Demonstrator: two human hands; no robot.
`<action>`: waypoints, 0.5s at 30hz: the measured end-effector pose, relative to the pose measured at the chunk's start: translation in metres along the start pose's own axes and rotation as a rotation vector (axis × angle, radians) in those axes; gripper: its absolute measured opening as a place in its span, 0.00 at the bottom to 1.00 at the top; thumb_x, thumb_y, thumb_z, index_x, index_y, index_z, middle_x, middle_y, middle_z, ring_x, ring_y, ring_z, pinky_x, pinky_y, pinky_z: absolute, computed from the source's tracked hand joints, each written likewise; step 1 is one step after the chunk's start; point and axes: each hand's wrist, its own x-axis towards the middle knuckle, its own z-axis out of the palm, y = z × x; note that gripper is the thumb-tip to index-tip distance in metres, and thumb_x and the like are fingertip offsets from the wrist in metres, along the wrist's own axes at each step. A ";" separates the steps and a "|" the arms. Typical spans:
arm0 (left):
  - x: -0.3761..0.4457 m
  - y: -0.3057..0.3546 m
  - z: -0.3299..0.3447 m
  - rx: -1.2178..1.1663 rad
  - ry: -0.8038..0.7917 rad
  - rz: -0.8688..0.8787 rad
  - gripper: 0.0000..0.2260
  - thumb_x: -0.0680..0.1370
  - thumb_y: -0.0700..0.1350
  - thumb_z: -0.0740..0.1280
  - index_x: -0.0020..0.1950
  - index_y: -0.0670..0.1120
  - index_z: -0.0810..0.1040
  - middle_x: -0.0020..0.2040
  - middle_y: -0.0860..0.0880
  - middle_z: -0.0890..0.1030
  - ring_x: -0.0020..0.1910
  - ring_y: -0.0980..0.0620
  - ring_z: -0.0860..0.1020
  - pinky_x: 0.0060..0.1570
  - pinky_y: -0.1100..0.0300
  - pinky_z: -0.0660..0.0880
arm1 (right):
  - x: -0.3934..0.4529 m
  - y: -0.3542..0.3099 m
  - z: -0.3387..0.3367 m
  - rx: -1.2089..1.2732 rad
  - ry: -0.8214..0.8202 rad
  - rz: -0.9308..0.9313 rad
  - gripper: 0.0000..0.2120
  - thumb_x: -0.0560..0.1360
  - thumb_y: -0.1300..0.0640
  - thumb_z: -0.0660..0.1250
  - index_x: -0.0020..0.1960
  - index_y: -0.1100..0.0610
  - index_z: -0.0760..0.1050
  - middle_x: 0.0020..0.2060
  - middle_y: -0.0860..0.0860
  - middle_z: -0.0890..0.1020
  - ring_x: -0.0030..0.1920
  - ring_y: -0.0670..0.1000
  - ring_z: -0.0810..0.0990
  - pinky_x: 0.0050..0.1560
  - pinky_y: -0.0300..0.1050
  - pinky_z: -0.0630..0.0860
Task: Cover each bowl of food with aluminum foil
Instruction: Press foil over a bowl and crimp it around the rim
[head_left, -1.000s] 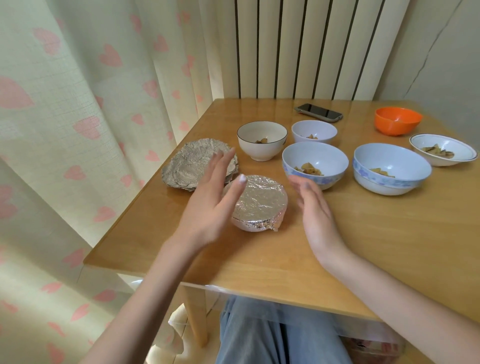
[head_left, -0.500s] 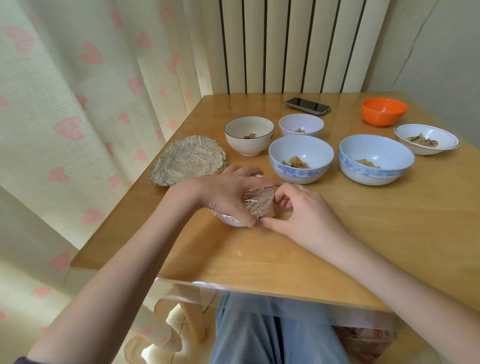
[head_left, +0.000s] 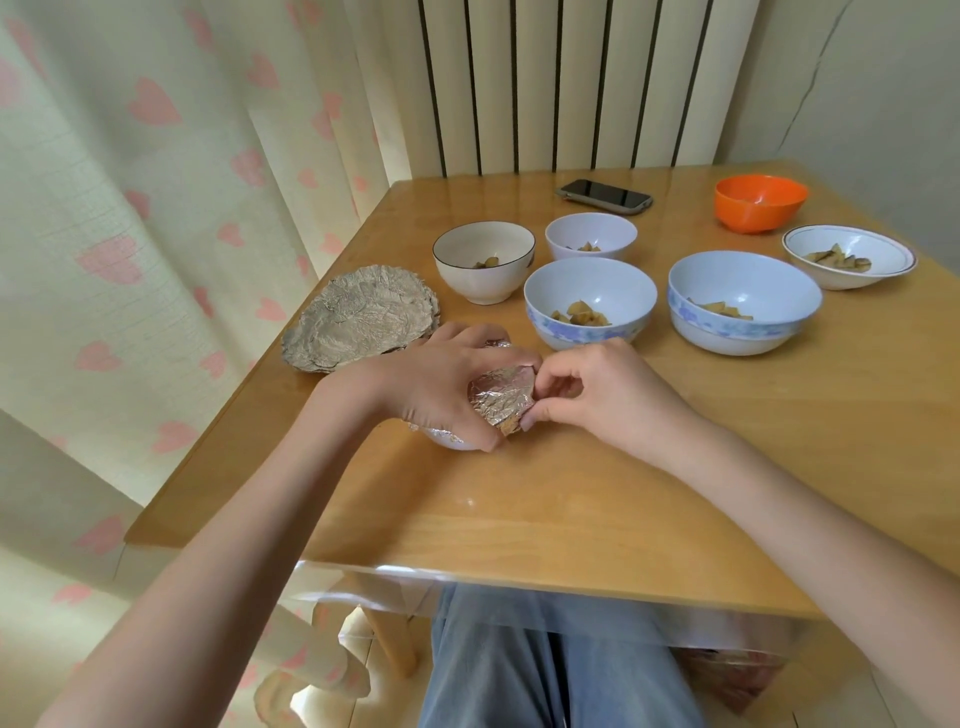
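Note:
A small bowl covered with crinkled aluminum foil (head_left: 501, 402) sits near the table's left front. My left hand (head_left: 441, 384) wraps over its left side and top, hiding most of it. My right hand (head_left: 592, 387) pinches the foil at the bowl's right rim. A stack of round foil sheets (head_left: 358, 319) lies to the left behind. Uncovered bowls with food stand behind: a white bowl with a dark rim (head_left: 484, 260), a small white bowl (head_left: 591, 236), two blue-patterned bowls (head_left: 589, 304) (head_left: 743, 301), a shallow white dish (head_left: 849, 254) and an orange bowl (head_left: 759, 201).
A phone (head_left: 603, 196) lies at the back of the wooden table (head_left: 571, 499). A heart-patterned curtain (head_left: 156, 208) hangs along the table's left edge, with a radiator behind. My knees in jeans show under the front edge.
Both hands were open and apart beside the foil-covered bowl; they have since closed onto it, the left cupping it and the right pinching the foil at the rim.

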 end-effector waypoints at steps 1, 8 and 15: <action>0.000 0.000 0.000 -0.003 0.001 0.000 0.37 0.61 0.62 0.68 0.69 0.70 0.61 0.71 0.58 0.59 0.70 0.58 0.53 0.70 0.52 0.58 | 0.003 0.001 -0.003 -0.035 -0.019 -0.019 0.13 0.63 0.48 0.78 0.36 0.56 0.80 0.28 0.43 0.77 0.33 0.44 0.74 0.37 0.44 0.72; 0.000 0.002 -0.001 -0.001 -0.002 0.001 0.37 0.60 0.62 0.68 0.68 0.70 0.64 0.71 0.59 0.60 0.71 0.57 0.54 0.68 0.54 0.58 | 0.028 -0.007 -0.024 -0.524 -0.121 -0.155 0.26 0.60 0.35 0.73 0.26 0.54 0.66 0.23 0.49 0.69 0.32 0.51 0.69 0.29 0.44 0.57; -0.001 0.002 -0.002 -0.018 -0.019 -0.004 0.39 0.54 0.68 0.63 0.66 0.74 0.61 0.68 0.60 0.60 0.66 0.60 0.55 0.69 0.54 0.58 | 0.029 -0.002 -0.031 -0.425 -0.174 -0.137 0.24 0.56 0.32 0.73 0.30 0.52 0.74 0.24 0.44 0.74 0.32 0.45 0.72 0.30 0.41 0.63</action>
